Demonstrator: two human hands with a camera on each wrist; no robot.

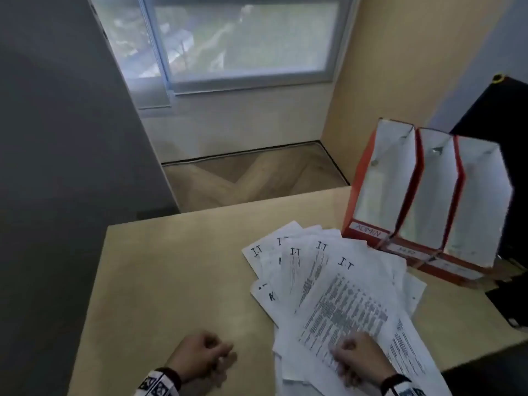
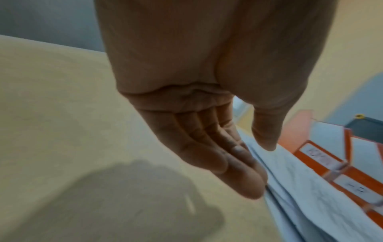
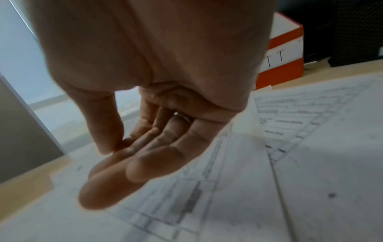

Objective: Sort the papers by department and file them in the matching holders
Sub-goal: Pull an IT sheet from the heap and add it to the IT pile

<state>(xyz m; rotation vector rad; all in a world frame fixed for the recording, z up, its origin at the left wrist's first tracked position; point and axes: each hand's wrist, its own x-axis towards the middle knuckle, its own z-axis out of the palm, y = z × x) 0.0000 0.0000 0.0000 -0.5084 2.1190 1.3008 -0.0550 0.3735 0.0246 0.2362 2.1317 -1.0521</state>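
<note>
A fan of printed papers lies on the right half of the tan table; several sheets are headed "I.T". Behind them stand three orange holders, the left one labelled ADMIN. My left hand hangs loosely curled over bare table, left of the papers, and holds nothing. My right hand is over the near end of the fan, fingers loosely curved, with no sheet between them. In the right wrist view a holder labelled I.T stands beyond the papers.
A black object stands behind and right of the holders, and a dark item lies at the table's right edge. The table's far edge drops to the floor below a window. A grey panel is at left.
</note>
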